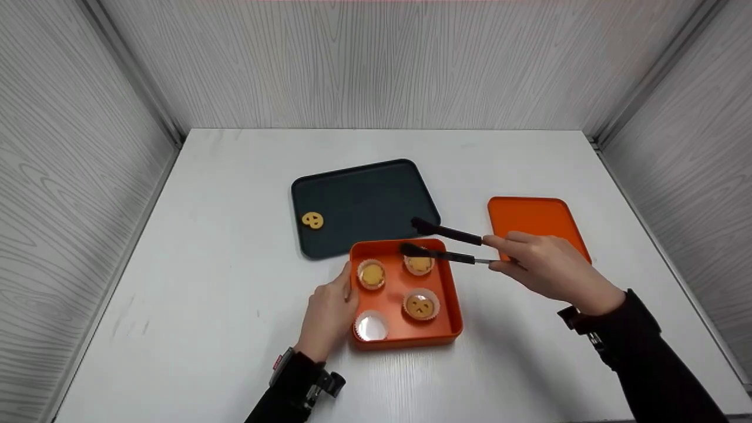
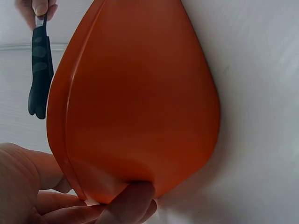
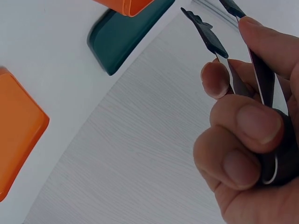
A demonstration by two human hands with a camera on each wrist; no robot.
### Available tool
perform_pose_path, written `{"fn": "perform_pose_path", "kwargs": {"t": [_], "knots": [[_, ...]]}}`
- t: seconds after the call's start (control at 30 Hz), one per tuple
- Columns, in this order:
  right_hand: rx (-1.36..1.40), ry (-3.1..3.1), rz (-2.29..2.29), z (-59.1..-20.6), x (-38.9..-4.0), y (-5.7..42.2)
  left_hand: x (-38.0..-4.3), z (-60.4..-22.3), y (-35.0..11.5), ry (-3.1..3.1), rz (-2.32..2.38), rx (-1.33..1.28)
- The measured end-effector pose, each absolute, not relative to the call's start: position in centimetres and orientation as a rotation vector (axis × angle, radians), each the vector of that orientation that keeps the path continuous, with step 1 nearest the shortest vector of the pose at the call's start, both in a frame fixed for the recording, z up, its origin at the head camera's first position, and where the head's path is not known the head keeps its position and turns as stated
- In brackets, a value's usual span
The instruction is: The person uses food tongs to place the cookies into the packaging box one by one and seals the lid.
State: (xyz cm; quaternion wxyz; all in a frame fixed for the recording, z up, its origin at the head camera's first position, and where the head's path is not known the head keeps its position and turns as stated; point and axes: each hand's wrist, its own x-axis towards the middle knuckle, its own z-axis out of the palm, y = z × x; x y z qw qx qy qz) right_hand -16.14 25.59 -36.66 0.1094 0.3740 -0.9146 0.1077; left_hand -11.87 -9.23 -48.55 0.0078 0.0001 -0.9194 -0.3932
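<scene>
My left hand (image 1: 330, 314) grips the left side of an orange box (image 1: 395, 342); in the left wrist view, fingers bend about its corner. Inside the box sit several paper cups. Three hold cookies: a round cookie (image 1: 372, 274), a pretzel-shaped cookie (image 1: 419, 306) and another cookie (image 1: 420, 264) partly behind the tongs. The front-left paper cup (image 1: 371, 326) holds none. In my right hand (image 1: 549, 264) are metal tongs with black tips (image 1: 452, 235). Their two arms stand apart with nothing between, above the box's back right corner.
Behind the box lies a dark green tray (image 1: 370, 200), bearing one pretzel-shaped cookie (image 1: 312, 220) near its left edge. A flat orange tray (image 1: 531, 217) lies at the right, partly under my right hand. Wood-grain panels (image 1: 376, 64) enclose the white table.
</scene>
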Motion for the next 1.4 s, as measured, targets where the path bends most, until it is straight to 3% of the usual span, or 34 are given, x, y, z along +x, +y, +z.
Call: {"fn": "perform_pose_path", "kwargs": {"t": [0.47,1.4], "knots": [[1.091,-2.738,0.347,-37.1,-18.9,23.1,-11.9,-48.3,-9.3,-2.872,-1.261,0.011],[1.194,-2.949,0.314,-39.6,-24.9,12.7,-12.1,-48.8,-9.4,-2.846,-1.255,-0.021]]}}
